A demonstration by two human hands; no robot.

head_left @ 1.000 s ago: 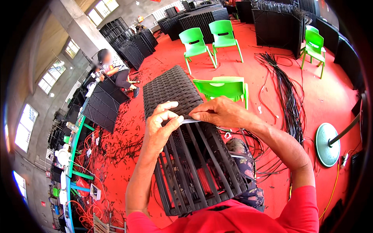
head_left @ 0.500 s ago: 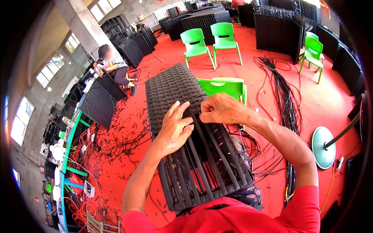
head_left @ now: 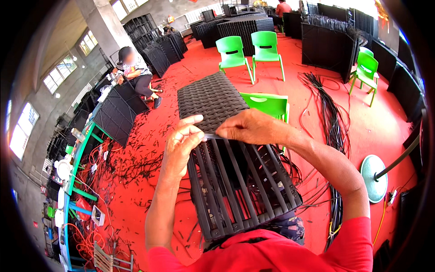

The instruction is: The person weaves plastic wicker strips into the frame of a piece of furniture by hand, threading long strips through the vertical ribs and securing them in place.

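Across my lap lies a black wicker panel (head_left: 210, 97), closely woven at its far end. Its near part shows lengthwise strands (head_left: 234, 174) with gaps between them. My left hand (head_left: 177, 149) pinches a flat weaving strip (head_left: 211, 135) between thumb and fingers at the panel's left edge, by the border of the weave. Close beside it, my right hand (head_left: 256, 128) is closed on the same strip, above the strands. The rest of the strip is hidden behind my hands.
A green chair (head_left: 267, 102) stands just beyond the panel, with more green chairs (head_left: 232, 52) behind. Bundled black strips (head_left: 333, 154) lie on the red floor to the right, near a round stand base (head_left: 374, 178). A seated person (head_left: 136, 75) works at far left, by a cluttered green-edged table (head_left: 79, 167).
My right hand has moved left and slightly nearer, meeting my left hand. My left hand has shifted left off the weave, and its fingers have closed on the strip.
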